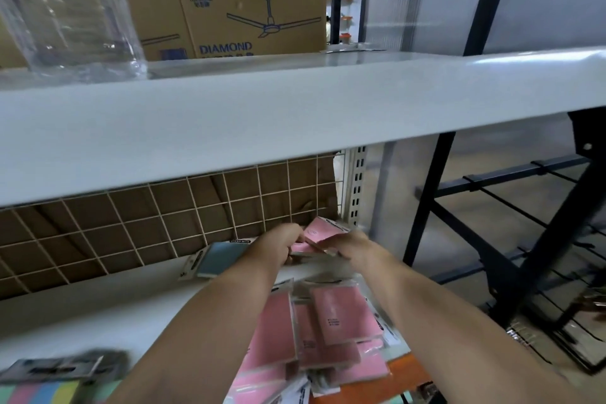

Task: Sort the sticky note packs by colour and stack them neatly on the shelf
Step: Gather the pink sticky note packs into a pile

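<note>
Both my hands reach to the back right of the white lower shelf (98,311). My left hand (278,246) and my right hand (354,248) together grip pink sticky note packs (319,233) by the wire grid. A blue pack (219,257) lies just left of my left hand. A loose pile of pink packs (331,328) sits at the shelf's front edge under my forearms. A multicolour pack (42,390) lies at the front left. The image is blurred around the hands.
The upper white shelf (295,115) overhangs close above, carrying a cardboard fan box (242,3) and a clear plastic jar (65,13). A wire grid (164,216) backs the lower shelf. A black metal rack (508,223) stands to the right.
</note>
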Available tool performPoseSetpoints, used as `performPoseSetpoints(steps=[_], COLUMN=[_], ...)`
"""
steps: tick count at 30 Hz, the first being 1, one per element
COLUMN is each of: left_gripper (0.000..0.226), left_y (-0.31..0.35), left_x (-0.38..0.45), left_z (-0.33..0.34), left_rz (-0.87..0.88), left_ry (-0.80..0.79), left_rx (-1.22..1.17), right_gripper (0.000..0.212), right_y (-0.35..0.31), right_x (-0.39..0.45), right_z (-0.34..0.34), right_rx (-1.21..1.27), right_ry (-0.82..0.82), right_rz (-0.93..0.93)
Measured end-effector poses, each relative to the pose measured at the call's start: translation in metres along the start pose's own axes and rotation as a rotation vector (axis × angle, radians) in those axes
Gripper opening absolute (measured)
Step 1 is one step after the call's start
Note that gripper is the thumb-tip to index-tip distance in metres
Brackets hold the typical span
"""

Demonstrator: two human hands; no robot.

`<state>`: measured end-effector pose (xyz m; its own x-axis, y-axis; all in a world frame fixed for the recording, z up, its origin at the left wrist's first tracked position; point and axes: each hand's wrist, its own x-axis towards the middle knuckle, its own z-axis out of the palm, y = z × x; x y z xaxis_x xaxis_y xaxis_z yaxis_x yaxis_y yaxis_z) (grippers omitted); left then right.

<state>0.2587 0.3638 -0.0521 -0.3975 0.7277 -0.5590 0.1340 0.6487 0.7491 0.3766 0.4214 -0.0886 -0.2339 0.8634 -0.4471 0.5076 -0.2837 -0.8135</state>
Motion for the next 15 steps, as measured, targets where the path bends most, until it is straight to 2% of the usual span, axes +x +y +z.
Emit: performPoseSetpoints(steps=[3,6,11,15], left_gripper=[0.017,0.020,0.024,0.030], left_y=[-0.003,-0.002,0.001,0.004], left_x=[-0.003,-0.015,-0.042,-0.071], left_z=[-0.003,-0.006,-0.016,-0.026], left_rz=[0.011,0.004,0.054,0.066], left_ry=[-0.007,0.010,-0.009,0.041], left_rx=[-0.076,-0.148,-0.137,-0.056], right_gripper=[0.024,0.017,0.055,0.032], right_y=[-0.007,-0.016,-0.024,-0.028], right_x=[-0.003,-0.019,-0.036,-0.052], right_z=[-0.005,-0.010,-0.015,-0.018], right_rx=[-0.104,-0.120,0.007,0.212], right_ry=[0.020,-0.038,0.015,0.032], right_rz=[0.052,0.036,0.007,0.031])
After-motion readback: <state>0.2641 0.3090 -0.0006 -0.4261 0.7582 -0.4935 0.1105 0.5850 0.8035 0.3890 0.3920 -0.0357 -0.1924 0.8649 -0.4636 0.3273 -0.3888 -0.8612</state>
